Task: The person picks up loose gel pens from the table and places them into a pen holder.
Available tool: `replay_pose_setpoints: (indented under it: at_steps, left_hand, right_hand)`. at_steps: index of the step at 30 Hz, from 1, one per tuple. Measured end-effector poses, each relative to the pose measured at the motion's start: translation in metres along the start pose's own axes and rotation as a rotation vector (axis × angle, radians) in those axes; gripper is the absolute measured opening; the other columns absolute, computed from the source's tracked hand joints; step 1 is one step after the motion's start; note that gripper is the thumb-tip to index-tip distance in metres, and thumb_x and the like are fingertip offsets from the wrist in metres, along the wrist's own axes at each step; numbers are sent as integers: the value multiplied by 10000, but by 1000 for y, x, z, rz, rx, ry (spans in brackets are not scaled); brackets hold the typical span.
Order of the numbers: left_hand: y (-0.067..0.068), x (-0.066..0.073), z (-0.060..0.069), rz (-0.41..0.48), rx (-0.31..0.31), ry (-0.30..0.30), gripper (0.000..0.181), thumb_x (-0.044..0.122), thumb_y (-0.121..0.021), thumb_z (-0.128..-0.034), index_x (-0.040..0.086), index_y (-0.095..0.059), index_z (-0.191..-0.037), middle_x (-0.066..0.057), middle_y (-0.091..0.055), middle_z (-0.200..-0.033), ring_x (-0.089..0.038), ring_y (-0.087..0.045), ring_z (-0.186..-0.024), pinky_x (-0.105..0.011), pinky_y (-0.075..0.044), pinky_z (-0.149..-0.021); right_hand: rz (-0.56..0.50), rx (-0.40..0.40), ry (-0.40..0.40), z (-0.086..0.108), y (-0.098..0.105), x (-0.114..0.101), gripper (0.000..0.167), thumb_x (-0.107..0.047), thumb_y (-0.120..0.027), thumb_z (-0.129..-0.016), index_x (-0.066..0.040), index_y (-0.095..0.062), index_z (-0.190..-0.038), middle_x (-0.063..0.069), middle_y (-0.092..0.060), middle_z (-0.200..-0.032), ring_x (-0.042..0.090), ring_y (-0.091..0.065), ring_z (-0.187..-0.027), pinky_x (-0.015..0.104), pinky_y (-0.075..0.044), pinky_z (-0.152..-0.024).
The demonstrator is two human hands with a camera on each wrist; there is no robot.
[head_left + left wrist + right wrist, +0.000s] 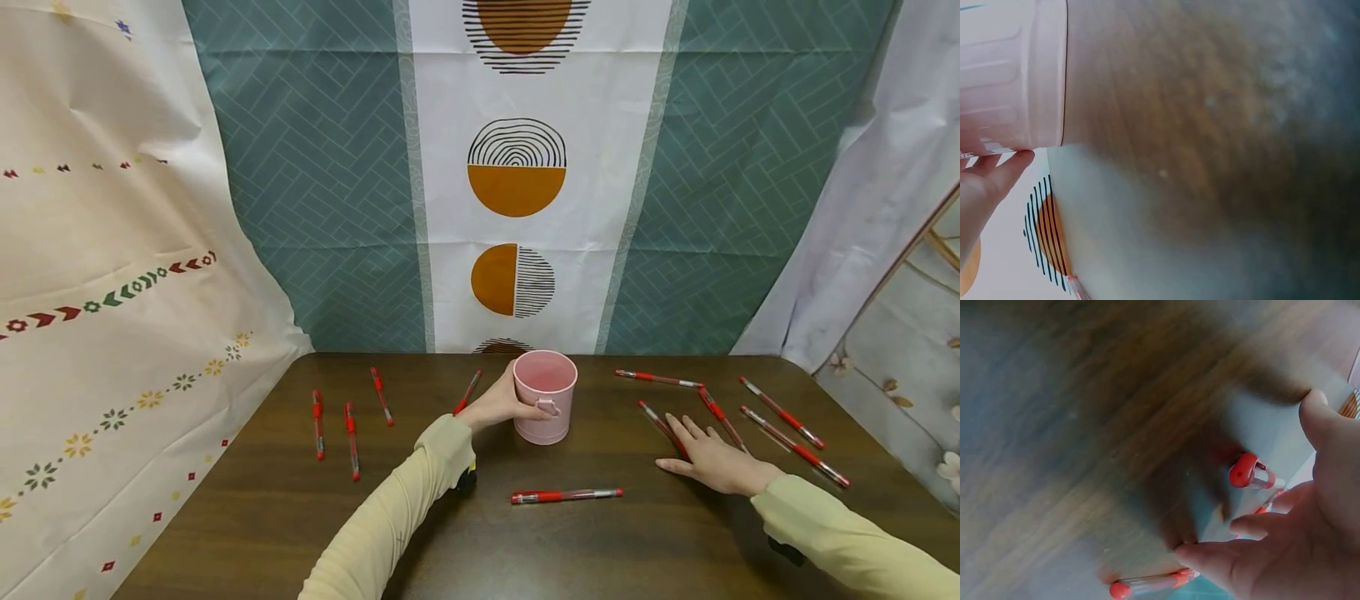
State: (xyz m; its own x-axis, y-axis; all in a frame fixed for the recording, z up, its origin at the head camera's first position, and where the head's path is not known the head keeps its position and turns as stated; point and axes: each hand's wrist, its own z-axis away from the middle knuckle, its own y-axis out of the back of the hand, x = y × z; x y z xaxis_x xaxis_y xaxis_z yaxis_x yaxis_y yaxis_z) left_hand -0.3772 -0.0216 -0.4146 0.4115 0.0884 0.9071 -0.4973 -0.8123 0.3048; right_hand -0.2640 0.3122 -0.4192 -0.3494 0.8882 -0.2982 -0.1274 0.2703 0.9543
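Note:
A pink bucket [546,423] stands on the brown table, its rim facing up. My left hand [497,406] grips its left side, thumb across the front by the small handle fitting. The left wrist view shows the bucket wall [1007,87] with fingers [1010,172] against it. To the right, my right hand [716,460] is spread low over the table, fingers extended. Beside its thumb and forefinger lies a red gel pen [662,427], partly covered by the hand. The right wrist view shows that pen's red end [1246,470] between thumb and fingers, apparently not pinched.
More red pens [718,417] lie around the right hand, one [797,447] near its wrist. Another pen [566,496] lies in front of the bucket. Several pens [352,442] are scattered on the left, one [467,393] behind the left hand. Patterned cloth [517,292] hangs behind the table.

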Motion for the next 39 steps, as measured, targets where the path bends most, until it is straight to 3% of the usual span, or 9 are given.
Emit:
replay_pose_setpoints:
  at_steps: [6, 12, 19, 26, 29, 31, 35, 39]
  left_hand:
    - [0, 0, -2, -47, -14, -36, 873, 87, -804, -660, 146, -250, -1331, -33, -424, -1224, -172, -461, -1069, -339, -347, -913]
    - [1, 1, -2, -66, -19, 4, 873, 104, -796, -674, 144, -226, -1334, -28, -400, -1225, -169, -446, -1076, -340, -337, -918]
    - [2, 15, 4, 16, -67, -10, 864, 20, -766, -683, 60, -194, -1329, -79, -375, -1228, -214, -440, -1086, -344, -329, -920]
    - [1, 29, 10, 24, -91, -17, 827, -19, -735, -697, 16, -188, -1315, -103, -370, -1226, -220, -436, -1086, -336, -330, -919]
    - [2, 26, 9, 24, -85, -17, 838, 5, -758, -679, 39, -207, -1310, -80, -386, -1214, -208, -445, -1075, -336, -344, -904]
    - [3, 25, 7, 13, -75, -15, 840, 29, -773, -670, 51, -223, -1305, -71, -400, -1208, -183, -456, -1060, -337, -355, -895]
    - [4, 29, 8, -54, -41, 1, 842, 81, -798, -657, 41, -255, -1299, -97, -437, -1204, -155, -481, -1031, -343, -367, -883]
    - [4, 33, 10, -112, -18, 18, 846, 99, -813, -647, 25, -273, -1294, -122, -469, -1197, -154, -498, -1022, -344, -366, -885]
  right_hand:
    - [89, 21, 38, -2, 4, -3, 699, -396, -521, -893, 132, -325, -1306, 439, -319, -1222, 589, -381, -1033, 634, -270, -851]
    - [224, 105, 135, -4, 4, -8, 475, -131, -613, -848, 163, -451, -1185, 400, -483, -1074, 498, -545, -860, 518, -458, -667]
    - [355, 73, 106, -9, -1, -13, 320, 100, -591, -789, 148, -524, -1099, 327, -557, -992, 421, -581, -834, 462, -482, -640]
    - [454, 125, 176, -11, -1, -13, 146, 116, -639, -744, 75, -563, -861, 152, -563, -739, 272, -566, -629, 349, -473, -522]
    - [421, 141, 171, -12, 5, -12, 150, 122, -641, -739, 18, -538, -770, 74, -497, -636, 185, -498, -528, 291, -402, -441]
    - [342, 145, 149, -14, 11, -11, 183, 144, -634, -724, -10, -537, -746, 32, -480, -610, 138, -453, -499, 271, -356, -426]
    - [206, 181, 138, -17, 26, -8, 238, 183, -597, -681, -36, -555, -762, -37, -476, -591, 94, -402, -480, 263, -327, -418]
    - [176, 197, 139, -18, 36, -9, 241, 171, -586, -680, -34, -570, -806, -57, -467, -590, 96, -382, -468, 263, -321, -410]
